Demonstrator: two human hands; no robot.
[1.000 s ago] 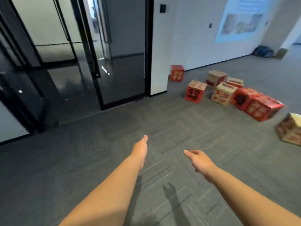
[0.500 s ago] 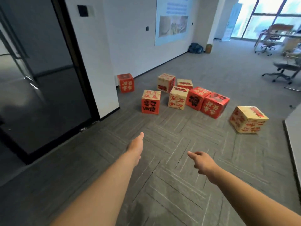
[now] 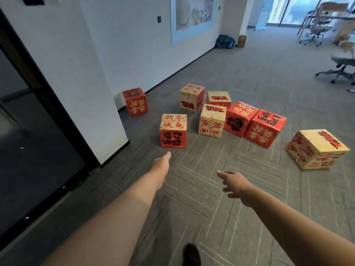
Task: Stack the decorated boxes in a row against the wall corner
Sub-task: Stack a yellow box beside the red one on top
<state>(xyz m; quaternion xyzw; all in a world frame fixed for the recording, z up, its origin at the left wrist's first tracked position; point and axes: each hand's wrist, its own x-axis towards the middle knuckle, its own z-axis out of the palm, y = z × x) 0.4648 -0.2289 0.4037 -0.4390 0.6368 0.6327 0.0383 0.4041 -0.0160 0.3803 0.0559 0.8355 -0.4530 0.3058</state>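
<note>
Head view, nearest box (image 3: 173, 131) just beyond left fingers (image 3: 167, 155), untouched

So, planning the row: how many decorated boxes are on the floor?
8: a red box at the wall corner, the nearest box, a cluster of five, and a lone box far right. More may lie outside view.

Red and tan boxes (image 3: 173, 130) bearing brushed characters, grey-striped carpet (image 3: 269, 73).
</note>
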